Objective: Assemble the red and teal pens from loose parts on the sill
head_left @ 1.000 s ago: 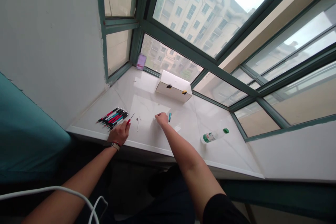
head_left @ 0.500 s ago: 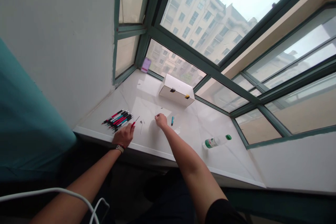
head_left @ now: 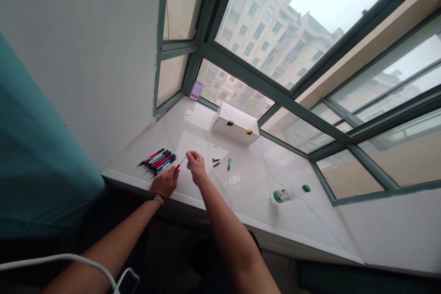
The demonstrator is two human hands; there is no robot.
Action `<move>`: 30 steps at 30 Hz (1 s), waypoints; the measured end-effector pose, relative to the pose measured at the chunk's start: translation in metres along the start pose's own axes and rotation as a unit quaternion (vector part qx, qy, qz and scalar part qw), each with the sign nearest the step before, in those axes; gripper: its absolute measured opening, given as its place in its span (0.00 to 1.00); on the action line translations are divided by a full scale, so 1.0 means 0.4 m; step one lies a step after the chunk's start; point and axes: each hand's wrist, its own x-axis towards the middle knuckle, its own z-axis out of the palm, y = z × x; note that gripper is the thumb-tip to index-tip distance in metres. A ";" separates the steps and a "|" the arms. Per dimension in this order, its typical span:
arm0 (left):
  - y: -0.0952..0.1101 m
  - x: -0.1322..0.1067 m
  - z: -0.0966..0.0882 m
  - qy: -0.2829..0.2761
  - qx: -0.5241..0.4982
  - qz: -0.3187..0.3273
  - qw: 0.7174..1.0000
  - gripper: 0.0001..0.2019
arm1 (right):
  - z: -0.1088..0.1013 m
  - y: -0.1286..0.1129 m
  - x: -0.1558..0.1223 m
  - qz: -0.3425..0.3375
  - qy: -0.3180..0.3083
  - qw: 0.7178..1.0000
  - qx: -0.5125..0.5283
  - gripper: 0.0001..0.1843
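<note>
Nearest me, the left hand is closed round a red pen, tip slanting up just over the white sill. The right hand hovers just beside it, fingertips pinched together; whatever they nip is too small to tell. A bundle of pens lies left. Small black parts lie beyond, and farther back a white box.

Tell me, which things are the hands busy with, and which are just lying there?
In use: red pen in the left hand; right hand by its tip; row of pens; small loose pen parts.
Lying about: white box; water bottle; white cable.
</note>
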 end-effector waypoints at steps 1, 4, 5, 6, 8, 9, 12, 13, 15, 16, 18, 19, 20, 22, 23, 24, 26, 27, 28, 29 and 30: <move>-0.001 0.000 0.001 0.000 0.000 0.002 1.000 0.18 | 0.001 0.005 0.000 -0.003 0.004 1.000 -0.001 0.15; -0.002 0.000 0.003 0.001 0.000 0.007 1.000 0.18 | -0.001 0.016 -0.004 -0.009 0.010 1.000 0.006 0.15; -0.002 0.000 0.003 0.002 0.000 0.007 1.000 0.18 | -0.002 0.018 -0.007 -0.011 0.014 1.000 0.011 0.15; -0.002 0.000 0.004 0.002 0.001 0.006 1.000 0.18 | -0.002 0.020 -0.010 -0.013 0.018 1.000 0.018 0.16; -0.002 0.000 0.003 0.003 0.002 0.005 1.000 0.19 | -0.002 0.023 -0.016 -0.014 0.025 0.999 0.030 0.16; -0.001 0.000 0.002 0.002 0.001 0.005 1.000 0.19 | -0.001 0.024 -0.019 -0.014 0.027 0.999 0.035 0.16; 0.001 0.000 -0.001 0.001 -0.003 0.008 1.000 0.19 | 0.003 0.024 -0.024 -0.011 0.030 0.998 0.046 0.16; 0.001 0.000 -0.002 0.001 -0.005 0.009 1.000 0.19 | 0.004 0.023 -0.024 -0.011 0.032 0.998 0.048 0.16; 0.002 0.000 -0.002 0.000 -0.006 0.010 1.000 0.19 | 0.006 0.020 -0.025 -0.015 0.036 0.998 0.050 0.15; 0.002 0.000 -0.001 0.001 -0.005 0.009 1.000 0.19 | 0.007 0.019 -0.025 -0.018 0.037 0.998 0.050 0.15; 0.002 0.000 0.000 0.003 -0.004 0.004 1.000 0.20 | 0.007 0.019 -0.026 -0.023 0.036 0.998 0.045 0.16; 0.002 0.000 0.001 0.003 -0.004 0.002 1.000 0.20 | 0.007 0.020 -0.026 -0.024 0.035 0.998 0.041 0.16; 0.002 0.000 0.002 0.003 -0.006 0.002 1.000 0.20 | 0.008 0.022 -0.027 -0.025 0.033 0.998 0.037 0.16; 0.002 0.000 0.003 0.002 -0.011 0.002 1.000 0.20 | 0.008 0.027 -0.029 -0.026 0.033 0.999 0.028 0.15; 0.002 0.000 0.003 0.002 -0.014 0.002 1.000 0.20 | 0.008 0.030 -0.030 -0.027 0.034 0.999 0.025 0.15; 0.002 0.000 0.002 0.002 -0.016 0.001 1.000 0.20 | 0.009 0.032 -0.031 -0.027 0.035 0.999 0.023 0.16; 0.003 0.001 0.002 0.005 -0.017 -0.002 1.000 0.21 | 0.010 0.036 -0.033 -0.027 0.037 0.999 0.020 0.16; 0.003 0.001 0.001 0.007 -0.015 -0.002 1.000 0.20 | 0.010 0.036 -0.033 -0.026 0.039 0.999 0.021 0.16; 0.003 0.001 0.001 0.008 -0.012 -0.002 1.000 0.20 | 0.010 0.035 -0.033 -0.026 0.042 0.999 0.022 0.16; 0.003 0.001 0.001 0.007 -0.008 -0.002 1.000 0.20 | 0.010 0.033 -0.033 -0.027 0.045 0.998 0.023 0.16; 0.003 0.001 0.000 0.006 -0.005 -0.002 1.000 0.20 | 0.010 0.030 -0.032 -0.030 0.049 0.998 0.024 0.16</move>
